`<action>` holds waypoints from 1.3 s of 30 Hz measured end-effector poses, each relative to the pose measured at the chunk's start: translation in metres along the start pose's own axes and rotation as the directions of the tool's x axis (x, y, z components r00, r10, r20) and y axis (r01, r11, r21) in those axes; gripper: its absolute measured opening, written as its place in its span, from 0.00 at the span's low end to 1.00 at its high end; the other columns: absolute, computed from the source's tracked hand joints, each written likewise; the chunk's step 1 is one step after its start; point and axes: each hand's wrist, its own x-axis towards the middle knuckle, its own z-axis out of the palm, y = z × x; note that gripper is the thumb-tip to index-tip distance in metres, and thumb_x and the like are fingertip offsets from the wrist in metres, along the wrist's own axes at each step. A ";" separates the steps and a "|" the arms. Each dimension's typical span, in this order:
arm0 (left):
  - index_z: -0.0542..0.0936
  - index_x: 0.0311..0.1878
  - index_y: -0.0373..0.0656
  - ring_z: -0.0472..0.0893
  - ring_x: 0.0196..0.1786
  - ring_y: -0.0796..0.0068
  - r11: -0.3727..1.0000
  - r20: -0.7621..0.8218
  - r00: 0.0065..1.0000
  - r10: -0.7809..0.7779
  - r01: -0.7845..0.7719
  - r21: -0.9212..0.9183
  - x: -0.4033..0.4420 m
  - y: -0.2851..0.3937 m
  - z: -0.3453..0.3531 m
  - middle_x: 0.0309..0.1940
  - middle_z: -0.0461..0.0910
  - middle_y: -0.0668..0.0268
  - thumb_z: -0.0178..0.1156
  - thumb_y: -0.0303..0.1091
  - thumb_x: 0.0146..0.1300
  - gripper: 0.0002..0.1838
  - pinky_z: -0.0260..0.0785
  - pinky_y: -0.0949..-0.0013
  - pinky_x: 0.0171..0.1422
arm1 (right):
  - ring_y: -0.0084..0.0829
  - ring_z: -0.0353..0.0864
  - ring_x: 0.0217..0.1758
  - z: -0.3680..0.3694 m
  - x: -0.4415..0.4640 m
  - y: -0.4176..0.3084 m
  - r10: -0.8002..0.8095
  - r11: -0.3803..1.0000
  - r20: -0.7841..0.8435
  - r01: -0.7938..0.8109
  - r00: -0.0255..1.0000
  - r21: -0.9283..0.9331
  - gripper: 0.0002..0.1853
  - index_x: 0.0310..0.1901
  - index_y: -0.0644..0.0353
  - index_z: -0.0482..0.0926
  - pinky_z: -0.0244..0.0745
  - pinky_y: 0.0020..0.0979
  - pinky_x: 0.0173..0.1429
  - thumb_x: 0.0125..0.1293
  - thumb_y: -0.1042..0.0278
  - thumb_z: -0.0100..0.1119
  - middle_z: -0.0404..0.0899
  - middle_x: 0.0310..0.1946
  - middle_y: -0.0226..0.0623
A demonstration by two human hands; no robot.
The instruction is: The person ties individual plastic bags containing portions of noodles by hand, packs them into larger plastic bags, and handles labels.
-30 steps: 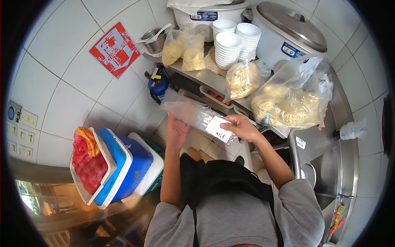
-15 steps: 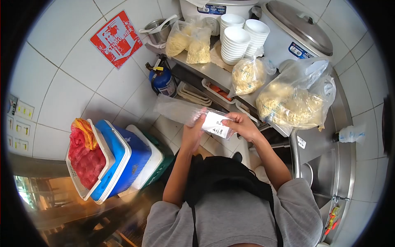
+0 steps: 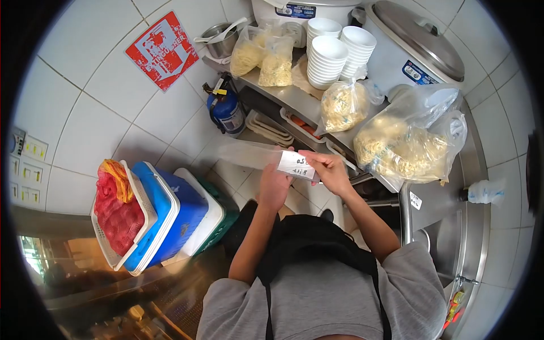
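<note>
A clear plastic bag (image 3: 241, 153) stretches out to the left from between my hands, blurred at its far end. On its near end lies a white label (image 3: 296, 165) with black handwriting. My left hand (image 3: 274, 184) grips the bag at the label's left edge. My right hand (image 3: 328, 170) pinches the label's right side, its thumb and fingers over the upper corner. Both hands hold the bag in the air in front of my body. Beyond them on the steel counter, a tied bag of noodles (image 3: 344, 106) sits near a larger bag of noodles (image 3: 402, 144).
White bowls (image 3: 327, 59) stand stacked on the counter near a large rice cooker (image 3: 416, 42). A blue fire extinguisher (image 3: 228, 110) stands by the wall. To the left are a blue cooler (image 3: 184, 212) and a basket (image 3: 144, 209) with red netting. A sink (image 3: 439, 243) lies right.
My right hand has shifted its fingers further over the label, and the label is tilted slightly differently. The bag's far end has swung a little and blurs. The view has moved slightly.
</note>
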 end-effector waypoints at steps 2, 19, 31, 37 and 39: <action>0.56 0.64 0.39 0.68 0.59 0.65 0.989 -0.104 0.993 0.063 -0.048 0.141 0.001 -0.004 0.010 0.58 0.67 0.55 0.49 0.34 0.66 0.25 0.61 0.60 0.62 | 0.18 0.73 0.23 0.000 0.001 0.010 -0.070 0.995 0.023 0.072 0.997 -0.076 0.13 0.49 0.63 0.78 0.69 0.19 0.24 0.66 0.75 0.46 0.78 0.36 0.34; 0.69 0.51 0.30 0.79 0.44 0.69 0.821 -0.183 0.897 0.402 -0.265 0.505 0.008 -0.010 0.025 0.43 0.78 0.52 0.60 0.26 0.59 0.19 0.71 0.69 0.50 | 0.14 0.70 0.26 -0.007 0.011 -0.007 0.040 0.964 0.070 -0.020 0.997 -0.267 0.15 0.42 0.64 0.80 0.67 0.22 0.31 0.64 0.60 0.55 0.79 0.25 0.30; 0.69 0.52 0.30 0.79 0.42 0.68 0.794 -0.188 0.898 0.397 -0.233 0.561 0.007 -0.005 0.024 0.40 0.78 0.53 0.61 0.25 0.58 0.19 0.71 0.69 0.48 | 0.14 0.72 0.25 0.004 0.011 0.000 -0.064 0.981 -0.029 0.057 0.998 -0.185 0.12 0.35 0.68 0.81 0.68 0.21 0.30 0.61 0.65 0.59 0.80 0.23 0.31; 0.69 0.52 0.30 0.80 0.39 0.66 0.807 -0.235 0.886 0.400 -0.219 0.548 0.010 0.013 0.029 0.38 0.79 0.53 0.60 0.25 0.58 0.19 0.74 0.68 0.44 | 0.14 0.73 0.28 0.006 0.004 -0.004 -0.036 0.964 -0.016 0.031 0.999 -0.263 0.09 0.36 0.68 0.80 0.69 0.20 0.32 0.62 0.69 0.57 0.79 0.25 0.30; 0.70 0.52 0.30 0.81 0.38 0.65 0.808 -0.249 0.875 0.416 -0.229 0.544 0.013 0.018 0.024 0.37 0.79 0.53 0.59 0.25 0.59 0.18 0.75 0.68 0.42 | 0.15 0.73 0.28 0.006 0.003 -0.006 0.030 0.966 -0.009 -0.031 1.000 -0.257 0.09 0.36 0.68 0.80 0.69 0.20 0.33 0.63 0.70 0.57 0.79 0.25 0.30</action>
